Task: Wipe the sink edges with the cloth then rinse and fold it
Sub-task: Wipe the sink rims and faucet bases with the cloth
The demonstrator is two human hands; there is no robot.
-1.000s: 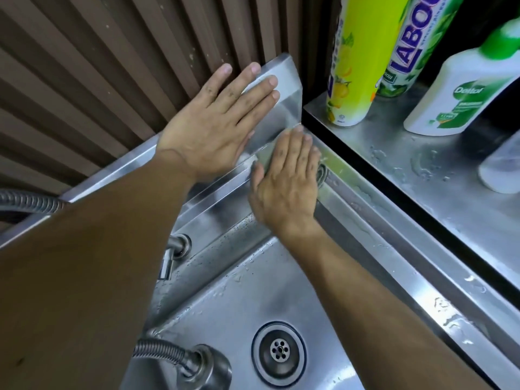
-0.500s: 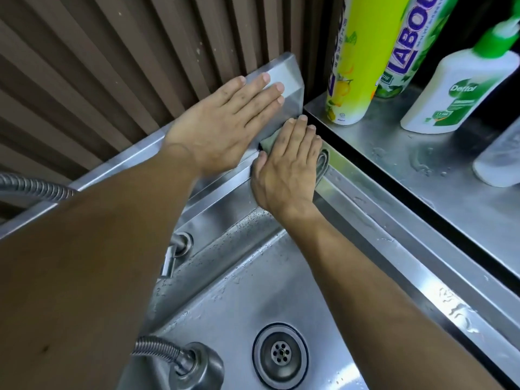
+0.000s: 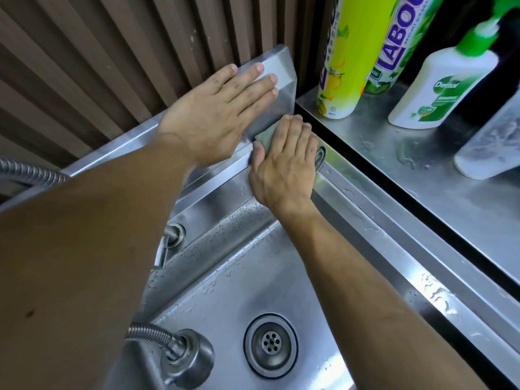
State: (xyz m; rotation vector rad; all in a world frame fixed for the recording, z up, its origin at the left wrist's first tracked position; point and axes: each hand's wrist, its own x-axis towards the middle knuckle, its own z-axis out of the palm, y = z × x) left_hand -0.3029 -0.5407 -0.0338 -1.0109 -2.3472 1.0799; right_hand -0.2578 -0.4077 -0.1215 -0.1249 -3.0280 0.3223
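Both hands flat: right hand (image 3: 284,164) presses cloth (image 3: 266,137) on sink (image 3: 380,220) corner, left hand (image 3: 216,114) beside.

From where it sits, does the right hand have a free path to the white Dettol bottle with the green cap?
Probably yes: the right hand presses the grey-green cloth, and nothing visibly blocks the white Dettol bottle.

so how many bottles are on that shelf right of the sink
4: a yellow spray can at the back left, a Labour bottle beside it, a white Dettol bottle, a clear bottle at the right edge. More may sit out of frame.
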